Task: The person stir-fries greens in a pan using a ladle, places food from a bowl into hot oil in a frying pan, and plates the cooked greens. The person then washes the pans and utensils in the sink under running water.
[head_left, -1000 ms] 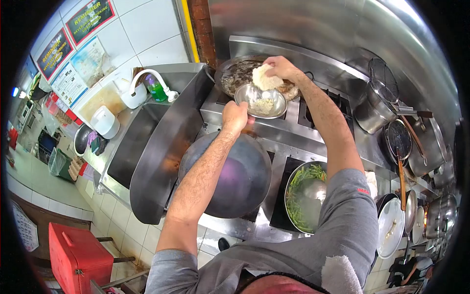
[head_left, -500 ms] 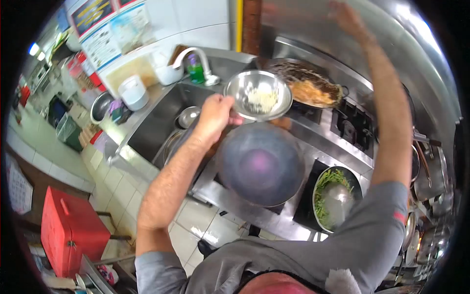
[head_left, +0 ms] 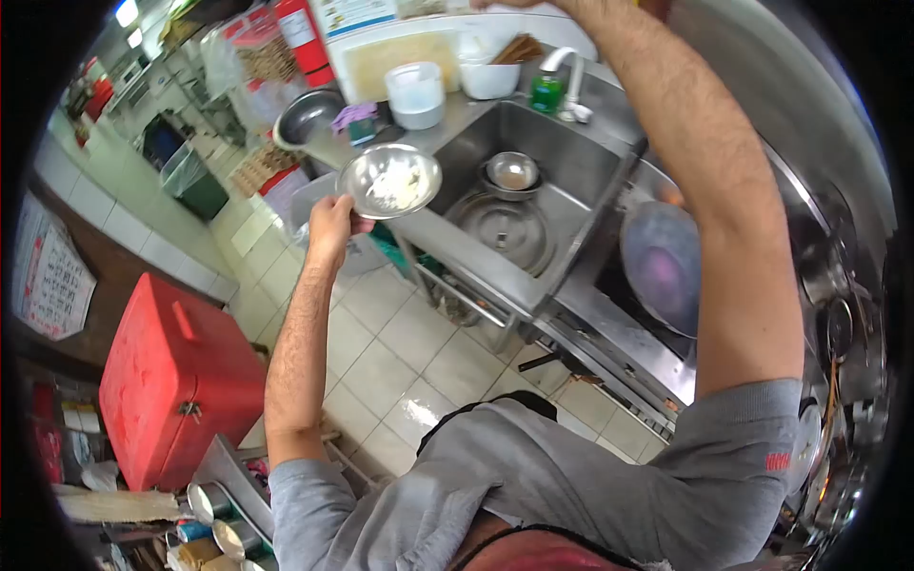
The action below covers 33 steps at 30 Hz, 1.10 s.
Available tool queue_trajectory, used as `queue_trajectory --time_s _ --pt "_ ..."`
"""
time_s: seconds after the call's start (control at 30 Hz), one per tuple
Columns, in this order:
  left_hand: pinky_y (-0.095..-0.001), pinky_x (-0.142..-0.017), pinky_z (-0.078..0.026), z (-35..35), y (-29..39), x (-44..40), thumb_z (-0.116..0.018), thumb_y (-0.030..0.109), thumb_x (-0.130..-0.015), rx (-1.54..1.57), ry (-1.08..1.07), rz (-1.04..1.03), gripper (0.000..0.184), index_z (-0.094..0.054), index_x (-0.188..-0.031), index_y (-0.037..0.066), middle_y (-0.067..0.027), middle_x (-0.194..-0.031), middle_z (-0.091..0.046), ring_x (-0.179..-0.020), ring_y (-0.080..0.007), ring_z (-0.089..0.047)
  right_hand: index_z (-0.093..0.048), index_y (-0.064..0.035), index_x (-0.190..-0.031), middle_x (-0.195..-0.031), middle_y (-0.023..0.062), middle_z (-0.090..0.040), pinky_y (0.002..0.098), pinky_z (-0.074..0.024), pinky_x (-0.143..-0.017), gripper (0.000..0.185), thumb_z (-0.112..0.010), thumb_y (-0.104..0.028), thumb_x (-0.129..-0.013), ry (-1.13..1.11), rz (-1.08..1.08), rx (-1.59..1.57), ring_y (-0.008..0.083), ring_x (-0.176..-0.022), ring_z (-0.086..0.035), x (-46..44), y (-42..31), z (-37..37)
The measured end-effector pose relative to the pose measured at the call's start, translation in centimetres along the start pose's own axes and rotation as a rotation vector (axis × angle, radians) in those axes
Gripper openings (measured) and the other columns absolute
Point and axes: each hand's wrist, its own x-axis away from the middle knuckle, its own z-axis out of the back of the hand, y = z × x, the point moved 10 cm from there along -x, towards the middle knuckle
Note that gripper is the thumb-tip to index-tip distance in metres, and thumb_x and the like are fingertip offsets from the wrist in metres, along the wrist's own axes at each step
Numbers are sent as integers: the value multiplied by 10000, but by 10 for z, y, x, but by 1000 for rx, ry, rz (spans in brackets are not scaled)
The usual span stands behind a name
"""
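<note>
My left hand (head_left: 336, 226) grips the near-left rim of a round metal bowl (head_left: 357, 197), which is held over the floor beside the counter's edge. Inside the bowl lies a pale, crumbly substance (head_left: 400, 186). At the top edge of the view, my right hand (head_left: 519, 3) is mostly cut off, raised near the wall above the sink; its fingers are too little in view to read. The raised right forearm crosses over the stove side.
A sink (head_left: 586, 176) holds a small bowl (head_left: 514, 171) and a round lid (head_left: 505, 233). A dark wok (head_left: 659, 266) sits on the stove at right. White containers (head_left: 415, 95) stand behind the counter's edge. A red cooler (head_left: 176, 381) stands at lower left.
The view has turned left, toward the sink and floor. My left hand has carried the bowl away from the stove. My right hand has let go of the pale lump and risen away from the bowl.
</note>
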Motion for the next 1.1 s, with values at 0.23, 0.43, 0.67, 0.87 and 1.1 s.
queue_trajectory --time_s 0.23,0.43,0.67,0.87,1.1 --pt "-297 -459 -492 260 -119 -23 -472 136 -801 -390 502 83 279 -548 -704 -114 -145 -588 -590 -505 -211 -609 -577 -45 -1055 -917 124 -618 330 -454 -761 381 -668 -198 -719 -165 -128 -375 222 -850 -584 -45 -47 -155" --pt "-353 -474 -465 318 -286 -142 -555 216 -771 -875 336 100 279 -623 -610 -1 -113 -514 -588 -444 -199 -580 -602 -11 -953 -769 86 -620 299 -465 -596 280 -658 -143 -713 -144 -683 -720 160 -622 -571 18 67 -357" --pt "-428 -704 -495 90 -378 -301 -563 269 -768 -1188 108 268 282 -646 -757 1 -186 -811 -639 -817 -313 -628 -611 -72 -1017 -1016 139 -618 338 -454 -863 390 -688 -200 -657 -258 -1367 -743 261 -987 -580 177 159 -506" --pt "-429 -465 -437 180 -352 -283 -571 383 -776 -1015 224 25 459 -575 -691 -68 -223 -640 -589 -556 -324 -585 -473 -23 -1190 -1061 177 -583 358 -472 -750 592 -691 -292 -710 280 -1738 -588 271 -887 -580 268 235 -514" --pt "-298 -270 -310 176 -145 -231 -480 192 -779 -367 364 216 225 -468 -675 -8 -101 -489 -480 -313 -178 -456 -351 -27 -1279 -1084 203 -547 371 -525 -539 665 -593 -409 -792 573 -1927 -502 297 -813 -608 313 285 -517"
